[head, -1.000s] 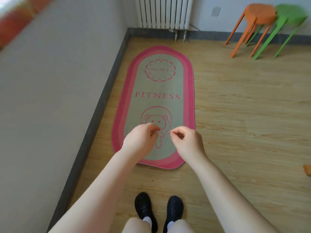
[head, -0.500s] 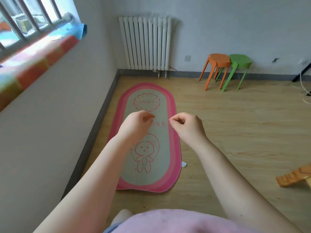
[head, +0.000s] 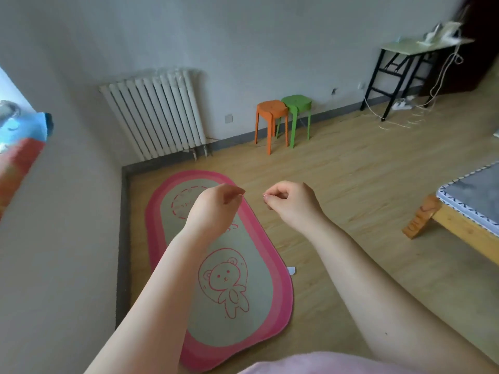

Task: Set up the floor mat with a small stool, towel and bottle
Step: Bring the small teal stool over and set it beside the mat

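Note:
A pink-rimmed oval floor mat (head: 244, 317) with a bear drawing lies flat on the wooden floor beside the left wall. My left hand (head: 216, 207) hovers over its far half, fingers curled with nothing in them. My right hand (head: 290, 202) hangs beside it over the bare floor, fingers also curled and empty. An orange stool (head: 271, 122) and a green stool (head: 298, 116) stand together against the far wall. No towel or bottle is in view.
A white radiator (head: 159, 114) hangs on the far wall. A black-legged side table (head: 413, 66) with cables stands far right. A wooden bed corner (head: 459, 214) with a grey mattress juts in at right. A small white scrap (head: 291, 270) lies by the mat.
My head has risen and turned right, bringing the stools, side table and bed into view. Both hands stayed raised and curled, drifting slightly apart.

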